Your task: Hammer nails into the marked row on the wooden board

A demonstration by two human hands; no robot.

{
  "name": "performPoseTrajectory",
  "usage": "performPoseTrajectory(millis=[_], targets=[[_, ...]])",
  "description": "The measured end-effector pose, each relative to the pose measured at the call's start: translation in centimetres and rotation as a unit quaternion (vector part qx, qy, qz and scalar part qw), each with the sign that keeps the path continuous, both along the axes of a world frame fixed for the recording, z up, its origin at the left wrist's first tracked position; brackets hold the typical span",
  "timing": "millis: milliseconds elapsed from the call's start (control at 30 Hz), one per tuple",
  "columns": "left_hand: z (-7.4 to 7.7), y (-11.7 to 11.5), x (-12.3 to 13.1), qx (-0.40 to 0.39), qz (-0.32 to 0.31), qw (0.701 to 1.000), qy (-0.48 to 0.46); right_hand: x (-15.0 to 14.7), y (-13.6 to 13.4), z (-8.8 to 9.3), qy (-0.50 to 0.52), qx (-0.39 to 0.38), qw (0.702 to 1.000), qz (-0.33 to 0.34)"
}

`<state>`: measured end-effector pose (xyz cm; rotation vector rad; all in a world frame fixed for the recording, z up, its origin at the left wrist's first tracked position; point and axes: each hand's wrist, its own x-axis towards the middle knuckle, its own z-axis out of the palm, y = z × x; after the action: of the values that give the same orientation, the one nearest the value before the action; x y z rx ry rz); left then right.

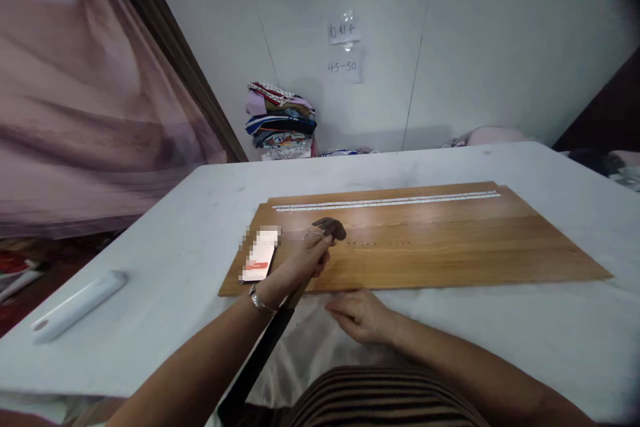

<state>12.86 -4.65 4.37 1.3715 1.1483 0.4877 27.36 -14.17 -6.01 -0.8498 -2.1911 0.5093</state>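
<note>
Clearly, hammer (300, 280) head away, handle near.

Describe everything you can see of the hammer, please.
The hammer has a dark metal head and a long dark handle running back toward the person's body. The left hand grips the handle close to the head. The head sits low over the wooden board, near its left end, beside a row of small nails. Whether it touches the board cannot be told.
</note>
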Motion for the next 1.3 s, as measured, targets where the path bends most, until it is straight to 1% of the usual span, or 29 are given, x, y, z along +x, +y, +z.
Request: performPoseTrajectory(millis=[100, 200, 267, 367, 467, 600, 833, 933, 1133, 1200, 1300], targets=[[0.1, -0.1, 0.3, -0.012, -0.011, 1.0, -0.002, 0.4, -0.1, -0.6, 0.014, 0.041, 0.999, -0.012], [0.4, -0.3, 0.7, -0.016, -0.017, 1.0, 0.007, 1.3, -0.1, -0.4, 0.027, 0.076, 0.995, -0.064], [0.4, -0.3, 0.8, -0.02, -0.022, 0.999, 0.019, 1.9, 0.2, -0.1, 0.034, 0.081, 0.992, -0.094], [0.1, -0.1, 1.0, -0.03, -0.026, 0.999, 0.027, 2.3, 0.6, -0.1, 0.049, 0.062, 0.991, -0.107], [-0.2, 0.2, 1.2, -0.034, -0.03, 0.999, 0.031, 2.2, 0.9, -0.9, 0.064, 0.04, 0.99, -0.115], [-0.6, 0.6, 1.4, -0.027, -0.039, 0.998, 0.036, 2.0, 1.1, -1.6, 0.069, 0.034, 0.99, -0.121], [-1.1, 1.1, 1.9, -0.03, -0.041, 0.997, 0.06, 2.2, 1.0, -0.8, 0.06, 0.008, 0.991, -0.117], [-0.7, 1.0, 2.0, -0.036, -0.038, 0.997, 0.061, 2.2, 1.0, -1.0, 0.071, 0.008, 0.991, -0.116], [1.0, 0.5, 2.4, -0.028, -0.031, 0.998, 0.049, 2.2, 1.2, -1.7, 0.093, 0.012, 0.989, -0.112], [1.2, 0.5, 2.4, -0.022, -0.037, 0.998, 0.051, 2.1, 1.2, -1.5, 0.102, 0.008, 0.988, -0.114], [0.6, 0.6, 2.3, -0.021, -0.048, 0.997, 0.056, 2.1, 1.1, -0.9, 0.118, -0.009, 0.985, -0.123]])
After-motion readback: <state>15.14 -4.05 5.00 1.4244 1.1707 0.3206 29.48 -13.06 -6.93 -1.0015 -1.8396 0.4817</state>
